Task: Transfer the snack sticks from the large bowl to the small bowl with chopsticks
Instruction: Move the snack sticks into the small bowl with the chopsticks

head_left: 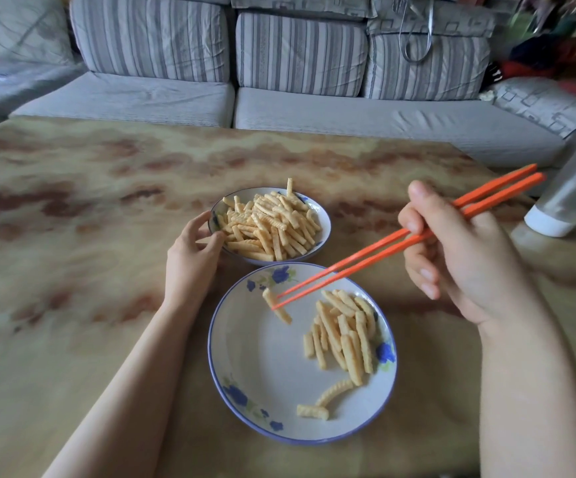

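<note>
Pinches a snack stick (276, 305) in chopsticks (383, 246) left of the gripping right hand (462, 257), clasps rim of small bowl (326, 225) with left hand (190, 257).

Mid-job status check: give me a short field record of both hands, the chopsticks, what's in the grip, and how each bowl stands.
left hand: holds the near-left rim of the small bowl
right hand: holds the chopsticks
grip: tips pinch one snack stick over the left part of the large bowl
small bowl: far bowl, heaped with sticks
large bowl: near bowl, pile on its right side, two loose sticks near the front
table: both bowls stand on it, close together
</note>
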Motion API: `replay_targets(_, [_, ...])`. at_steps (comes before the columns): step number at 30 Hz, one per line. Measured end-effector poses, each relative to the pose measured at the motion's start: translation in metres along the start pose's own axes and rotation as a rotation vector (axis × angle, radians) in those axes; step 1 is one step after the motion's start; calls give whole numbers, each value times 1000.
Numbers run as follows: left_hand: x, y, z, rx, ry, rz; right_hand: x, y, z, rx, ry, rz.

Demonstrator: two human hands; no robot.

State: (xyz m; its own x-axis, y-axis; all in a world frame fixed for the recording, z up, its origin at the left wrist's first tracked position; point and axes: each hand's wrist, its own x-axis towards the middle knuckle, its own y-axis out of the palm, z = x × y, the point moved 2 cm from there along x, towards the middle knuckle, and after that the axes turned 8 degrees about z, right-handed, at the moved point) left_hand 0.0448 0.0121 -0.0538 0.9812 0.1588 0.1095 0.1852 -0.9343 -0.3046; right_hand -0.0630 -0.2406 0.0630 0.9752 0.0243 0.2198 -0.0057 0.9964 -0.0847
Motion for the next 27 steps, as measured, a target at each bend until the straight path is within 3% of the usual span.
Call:
replay_targets(6, [-1, 1, -1, -6, -2, 3, 7, -5, -5, 171, -122, -318])
replay_targets(10, [1, 1, 0, 6, 4, -1, 12, -4, -12, 136, -147, -457])
replay_targets(17, [0, 0, 0, 17, 6, -2, 20, 13, -31, 7, -26, -390])
replay_targets(23, [0, 0, 0, 13, -4, 4, 16, 4, -22, 13, -45, -364])
replay_targets(27, [0, 0, 1, 3, -9, 13, 9, -11, -14, 24, -61, -226])
